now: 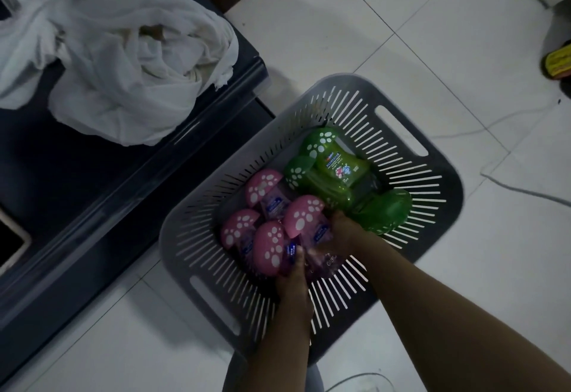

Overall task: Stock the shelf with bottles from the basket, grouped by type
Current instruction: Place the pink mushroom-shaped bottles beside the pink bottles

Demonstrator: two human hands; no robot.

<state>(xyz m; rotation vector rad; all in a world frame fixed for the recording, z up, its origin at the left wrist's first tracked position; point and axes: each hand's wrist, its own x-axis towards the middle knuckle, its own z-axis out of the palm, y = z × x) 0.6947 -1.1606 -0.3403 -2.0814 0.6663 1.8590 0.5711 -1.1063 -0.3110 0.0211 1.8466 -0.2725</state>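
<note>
In the gray basket [355, 82], a pink-capped bottle [304, 216] was gripped by curled fingers of the right hand [343, 232], while the fingers of the left hand [293, 289] were too blurred to be told.

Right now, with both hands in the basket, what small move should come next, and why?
Probably lift the pink-capped bottles out first: the left hand and right hand are both on them, the green bottles lie farther back, so one type goes together.

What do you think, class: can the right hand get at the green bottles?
Probably yes: the right hand is in the basket, right beside the green bottles, which lie uncovered with nothing between.
</note>
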